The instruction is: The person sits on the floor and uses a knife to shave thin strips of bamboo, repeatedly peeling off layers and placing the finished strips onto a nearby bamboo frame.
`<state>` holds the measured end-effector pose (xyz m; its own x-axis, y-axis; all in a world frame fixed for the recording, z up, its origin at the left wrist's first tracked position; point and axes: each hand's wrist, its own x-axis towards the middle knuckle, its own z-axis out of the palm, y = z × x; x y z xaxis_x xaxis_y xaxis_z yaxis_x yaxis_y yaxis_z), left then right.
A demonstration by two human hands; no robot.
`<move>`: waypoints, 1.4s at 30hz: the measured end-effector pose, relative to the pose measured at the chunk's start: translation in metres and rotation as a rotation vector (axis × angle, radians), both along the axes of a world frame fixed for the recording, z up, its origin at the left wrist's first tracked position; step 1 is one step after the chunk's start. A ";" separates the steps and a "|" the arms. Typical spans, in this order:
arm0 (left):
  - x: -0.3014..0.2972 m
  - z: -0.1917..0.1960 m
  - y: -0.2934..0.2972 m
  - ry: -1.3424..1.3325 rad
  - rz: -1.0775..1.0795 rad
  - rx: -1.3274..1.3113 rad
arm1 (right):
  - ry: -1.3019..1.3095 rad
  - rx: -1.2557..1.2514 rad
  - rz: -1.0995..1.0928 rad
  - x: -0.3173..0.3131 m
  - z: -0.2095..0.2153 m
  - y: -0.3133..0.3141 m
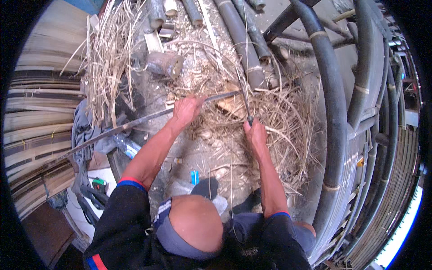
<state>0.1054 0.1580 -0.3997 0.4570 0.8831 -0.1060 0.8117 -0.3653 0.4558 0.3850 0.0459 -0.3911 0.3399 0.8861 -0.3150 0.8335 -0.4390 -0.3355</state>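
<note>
My left hand (189,109) is closed around a long bamboo strip (135,122), which slants from the lower left up to the middle. In my right hand (256,134) is the handle of a knife (244,92), its narrow blade pointing away from me. The blade meets the strip near its far end; whether it cuts into the strip is too small to tell. Under both hands lies a heap of pale bamboo shavings (211,128). A thin light sliver stands out near the knife.
Dark bamboo poles (240,40) lie ahead, beside a short bamboo section (164,65). A curved dark bamboo frame (333,90) rises at right. Stacked bamboo slats (45,103) and hanging fibres (110,58) fill the left. A plastic bottle (127,146) and blue packet (194,177) lie near my bent knee (195,222).
</note>
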 end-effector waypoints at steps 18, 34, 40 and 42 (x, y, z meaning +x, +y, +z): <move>0.004 -0.002 0.025 -0.032 0.038 0.067 | 0.190 0.184 -0.088 0.006 0.032 0.051; 0.003 0.005 0.005 -0.068 0.072 0.034 | 0.214 0.073 -0.115 0.021 -0.022 0.019; -0.007 0.015 0.005 -0.007 0.076 0.002 | 0.316 0.211 -0.165 -0.010 0.019 0.006; 0.001 0.018 0.005 0.010 0.067 0.021 | 0.278 0.318 -0.205 -0.009 0.017 0.001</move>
<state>0.1061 0.1633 -0.3819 0.3959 0.9138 -0.0911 0.8392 -0.3198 0.4399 0.3759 0.0473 -0.3736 0.4591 0.8769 -0.1425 0.6002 -0.4244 -0.6779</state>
